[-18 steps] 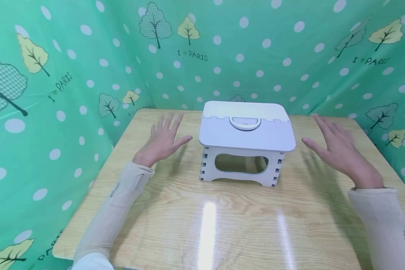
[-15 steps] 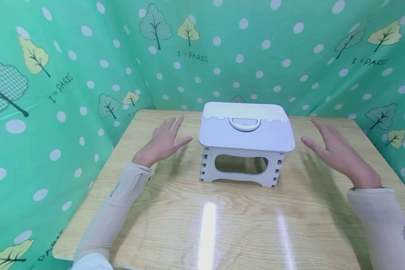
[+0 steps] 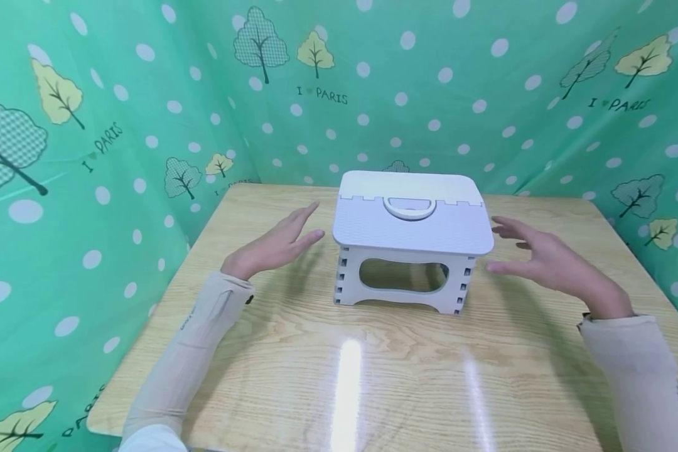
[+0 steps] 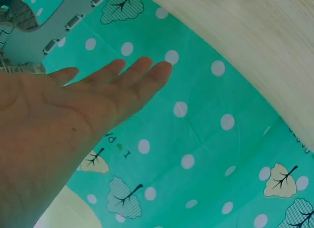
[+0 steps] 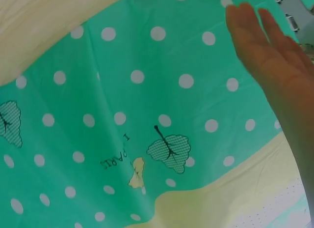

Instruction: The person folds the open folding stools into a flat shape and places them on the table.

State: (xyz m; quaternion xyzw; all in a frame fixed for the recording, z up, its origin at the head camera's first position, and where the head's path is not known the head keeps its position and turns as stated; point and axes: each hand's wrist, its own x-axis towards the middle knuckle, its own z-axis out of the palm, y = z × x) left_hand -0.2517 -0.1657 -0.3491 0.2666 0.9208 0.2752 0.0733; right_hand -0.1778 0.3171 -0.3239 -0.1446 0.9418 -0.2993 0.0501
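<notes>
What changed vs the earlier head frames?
Bare right hand moved inward, toward the white plastic folding stool. Bare left hand turned more edge-on, fingers no longer fanned. Nothing visibly gripped or released. Stool stayed put on the light wood-grain table.

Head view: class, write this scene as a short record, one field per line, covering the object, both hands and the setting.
Object: pale stool, standing upright
Handle: curved, set in the stool's top
Left hand: holding nothing, apart from the stool
Right hand: holding nothing, fingertips close to the stool's side, contact unclear
Surface: wood-grain table
Backdrop: green cloth with white dots and printed trees
</notes>
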